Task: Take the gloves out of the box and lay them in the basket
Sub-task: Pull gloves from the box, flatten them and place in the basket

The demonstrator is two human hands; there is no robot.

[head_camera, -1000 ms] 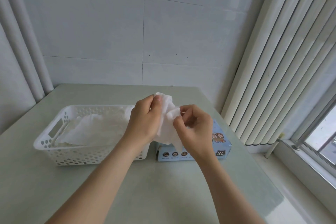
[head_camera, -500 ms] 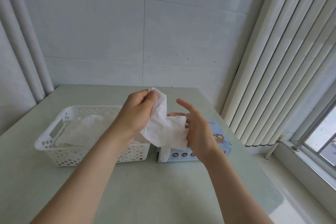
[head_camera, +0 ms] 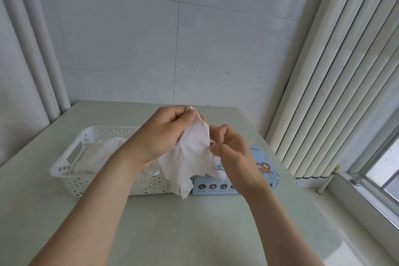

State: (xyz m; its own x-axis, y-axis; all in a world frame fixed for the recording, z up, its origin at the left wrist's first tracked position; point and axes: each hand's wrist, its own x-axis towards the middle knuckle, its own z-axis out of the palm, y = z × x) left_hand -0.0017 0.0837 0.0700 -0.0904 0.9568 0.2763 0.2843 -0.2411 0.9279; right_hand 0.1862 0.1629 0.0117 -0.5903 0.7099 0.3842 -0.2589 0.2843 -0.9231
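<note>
A thin white glove (head_camera: pixel 190 157) hangs in the air above the gap between basket and box. My left hand (head_camera: pixel 164 134) pinches its top edge between thumb and fingers. My right hand (head_camera: pixel 232 153) pinches the glove's right edge with curled fingers. The white perforated basket (head_camera: pixel 71 170) sits on the table to the left, with other white gloves (head_camera: pixel 101 153) lying inside. The light blue glove box (head_camera: pixel 265 170) lies to the right of the basket, mostly hidden behind my right hand.
The pale green table (head_camera: pixel 172 233) reaches a tiled wall at the back. Vertical white blinds (head_camera: pixel 334 71) and a window sill stand on the right, just past the table edge. Two white pipes (head_camera: pixel 38 49) run up the left corner.
My right hand, which had opened its fingers half a second ago, has closed again onto the glove's right edge. The glove has spread out and hangs lower between both hands.
</note>
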